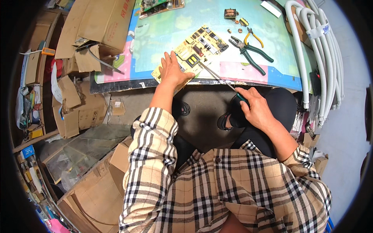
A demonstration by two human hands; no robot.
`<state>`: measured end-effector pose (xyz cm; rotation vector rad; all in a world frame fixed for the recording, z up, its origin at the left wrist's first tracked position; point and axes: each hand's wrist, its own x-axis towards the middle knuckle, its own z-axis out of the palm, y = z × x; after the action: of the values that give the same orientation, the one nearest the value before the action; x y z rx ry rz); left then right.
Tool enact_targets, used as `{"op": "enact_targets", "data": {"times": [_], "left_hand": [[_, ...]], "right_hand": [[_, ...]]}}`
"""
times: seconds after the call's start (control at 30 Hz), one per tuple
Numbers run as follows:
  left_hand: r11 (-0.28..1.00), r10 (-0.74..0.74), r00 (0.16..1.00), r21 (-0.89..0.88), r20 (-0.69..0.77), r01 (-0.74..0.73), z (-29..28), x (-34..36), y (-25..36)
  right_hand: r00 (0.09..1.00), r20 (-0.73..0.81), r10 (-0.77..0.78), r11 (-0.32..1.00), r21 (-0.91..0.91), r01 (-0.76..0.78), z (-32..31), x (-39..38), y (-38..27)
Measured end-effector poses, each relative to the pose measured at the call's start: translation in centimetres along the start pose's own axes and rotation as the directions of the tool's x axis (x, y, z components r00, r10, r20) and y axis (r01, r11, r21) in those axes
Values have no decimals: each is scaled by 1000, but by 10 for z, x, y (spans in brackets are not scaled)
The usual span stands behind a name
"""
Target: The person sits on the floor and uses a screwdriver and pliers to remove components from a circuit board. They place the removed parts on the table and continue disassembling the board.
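A yellow circuit board [186, 48] with several mounted parts lies slantwise at the near edge of the table. My left hand [172, 70] rests on its near left part, fingers spread and pressing on it. In my right hand [254, 105] is a screwdriver [217, 76] with a long thin shaft and a dark green handle. The tip of its shaft meets the board beside a black and yellow transformer [192, 60]. My right fingers wrap round the handle, which they partly hide.
Right of the board lie green-handled pliers [252, 54] and small yellow-handled cutters [251, 38]. A loose copper-wound part [230, 14] sits behind them. Coiled white hose [316, 50] hangs at the table's right side. Cardboard boxes [103, 27] crowd the left, and another board [159, 7] lies at the back.
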<state>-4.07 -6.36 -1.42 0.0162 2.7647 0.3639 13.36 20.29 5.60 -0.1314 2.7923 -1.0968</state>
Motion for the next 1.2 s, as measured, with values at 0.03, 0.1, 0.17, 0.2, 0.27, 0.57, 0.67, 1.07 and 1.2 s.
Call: {"op": "enact_targets", "data": {"times": [0.03, 0.1, 0.17, 0.2, 0.27, 0.57, 0.67, 1.07, 1.2], "left_hand": [[999, 0, 1000, 48, 30, -1, -1, 3, -1], [994, 1, 998, 109, 61, -8, 2, 9, -7], [993, 16, 998, 113, 55, -22, 4, 11, -4], [993, 20, 998, 114, 52, -26, 3, 10, -3], [994, 4, 996, 105, 86, -13, 2, 11, 2], [987, 11, 995, 161, 100, -27, -4, 8, 11], [984, 2, 992, 175, 123, -23, -7, 8, 14], [970, 61, 995, 230, 85, -79, -7, 9, 11], [978, 22, 992, 201, 126, -47, -6, 14, 5]], "right_hand": [[1000, 1, 15, 1000, -1, -15, -2, 1, -5], [998, 44, 46, 996, -80, -42, -11, 6, -21], [995, 80, 58, 984, -172, -44, -21, 13, -36], [994, 100, 49, 975, -223, -26, -27, 20, -45], [989, 149, 24, 960, -280, 19, -37, 38, -55], [984, 95, 149, 989, 1, -150, 9, 8, 3], [938, 168, 303, 952, -13, -306, 72, -12, 42], [955, 155, 253, 963, 59, -265, 125, -10, 74], [830, 469, 304, 782, 374, -498, 76, 12, 42]]}}
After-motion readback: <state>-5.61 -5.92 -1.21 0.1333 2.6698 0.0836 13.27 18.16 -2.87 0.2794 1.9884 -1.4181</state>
